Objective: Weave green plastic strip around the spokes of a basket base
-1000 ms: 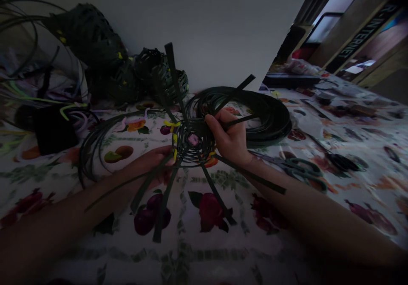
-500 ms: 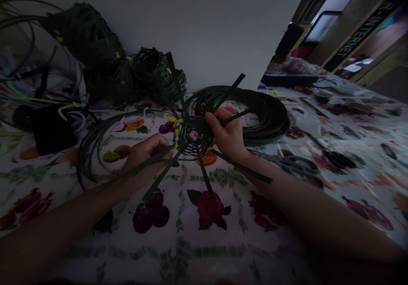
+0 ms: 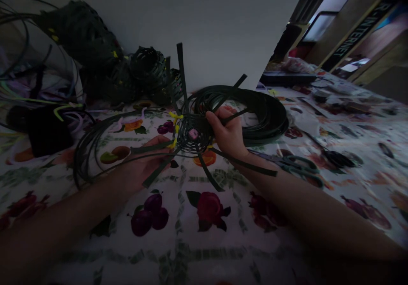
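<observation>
– OK, hands first. How many, doing what?
– Two, both yours. Your right hand pinches the upper-right rim of one round dark-green woven disc between thumb and fingers. Your left hand is at the lower-left edge, fingers curled; strips cover part of it, so can't tell if it grips.
– Disc location, part count?
– Between your hands, over one white fruit-print tablecloth. I count eight flat dark-green spokes sticking out, one pink square at centre, several yellow ties around the edge (exact number unclear). One thin dark strand runs off left across your left hand.
– Around you?
– One ring-shaped coil of dark-green strip behind your right hand. One pair of green-handled scissors just beside your right forearm. Dark-green woven baskets piled at back left: at least three, overlap hides the total. One flat black rectangular object, far left.
</observation>
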A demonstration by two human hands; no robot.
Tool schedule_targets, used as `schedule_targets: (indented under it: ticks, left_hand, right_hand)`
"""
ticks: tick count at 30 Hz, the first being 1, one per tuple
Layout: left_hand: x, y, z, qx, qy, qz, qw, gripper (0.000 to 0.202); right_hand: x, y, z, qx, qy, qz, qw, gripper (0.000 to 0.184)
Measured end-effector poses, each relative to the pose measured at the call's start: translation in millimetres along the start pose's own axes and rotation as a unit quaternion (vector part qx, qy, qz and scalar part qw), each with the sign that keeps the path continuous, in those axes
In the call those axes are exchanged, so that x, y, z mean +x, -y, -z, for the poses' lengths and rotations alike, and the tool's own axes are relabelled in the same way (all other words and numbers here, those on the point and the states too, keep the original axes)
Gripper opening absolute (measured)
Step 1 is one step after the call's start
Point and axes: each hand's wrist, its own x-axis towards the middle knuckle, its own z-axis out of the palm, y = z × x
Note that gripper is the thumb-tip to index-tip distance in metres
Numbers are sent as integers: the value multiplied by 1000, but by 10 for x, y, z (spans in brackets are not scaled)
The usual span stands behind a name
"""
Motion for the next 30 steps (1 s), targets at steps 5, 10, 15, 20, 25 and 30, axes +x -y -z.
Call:
schedule_targets:
  ticks: [5,10,15,20,25,30]
  left_hand:
    - [-28,1,-78,-57,-27,-26,998,22]
    - [-11,-19,-39,-68,-3,25,997,14]
    - [3,17,97,-60,55,92,992,14]
    - [-29,32,116,-33,174,133,975,18]
    - [-25,34,119,-46,209,132,968,23]
    - [20,64,159,-43,203,103,973,16]
  right_hand:
    - [-9,-13,-5,8,7,6,1000,42]
    - [-12,23,6,24,6,13,1000,42]
    - [-50,86,-4,63,34,6,997,41]
    - [-81,117,-1,90,64,3,994,39]
    - [-72,150,11,63,54,15,996,40]
    - [-71,130,8,65,55,21,996,40]
